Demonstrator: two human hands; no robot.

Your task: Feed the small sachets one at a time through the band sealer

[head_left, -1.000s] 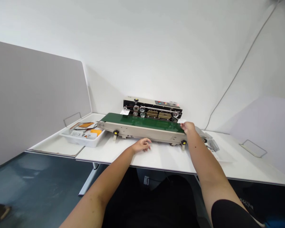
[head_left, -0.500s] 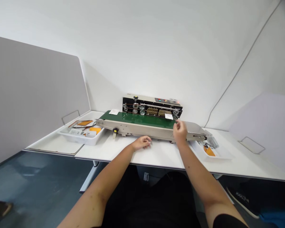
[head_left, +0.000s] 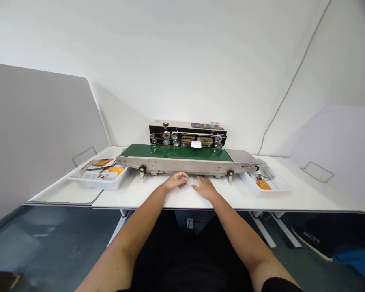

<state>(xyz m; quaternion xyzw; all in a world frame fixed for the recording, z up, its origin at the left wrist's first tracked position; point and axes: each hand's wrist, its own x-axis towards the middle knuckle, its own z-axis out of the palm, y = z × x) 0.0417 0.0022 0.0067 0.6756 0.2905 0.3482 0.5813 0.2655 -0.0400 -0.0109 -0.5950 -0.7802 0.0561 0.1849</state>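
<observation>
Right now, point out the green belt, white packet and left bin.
Green belt (head_left: 172,151): head view, mid top surface.
White packet (head_left: 196,144): head view, mid face.
Left bin (head_left: 105,185): head view, front wall.

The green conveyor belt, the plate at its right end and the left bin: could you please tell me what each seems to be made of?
Green conveyor belt: probably rubber or PVC, glossy, as it shows reflections.
Plate: likely bare metal, satin, from its grey sheen.
Left bin: apparently smooth plastic, as its whitish walls look slightly translucent.
</observation>
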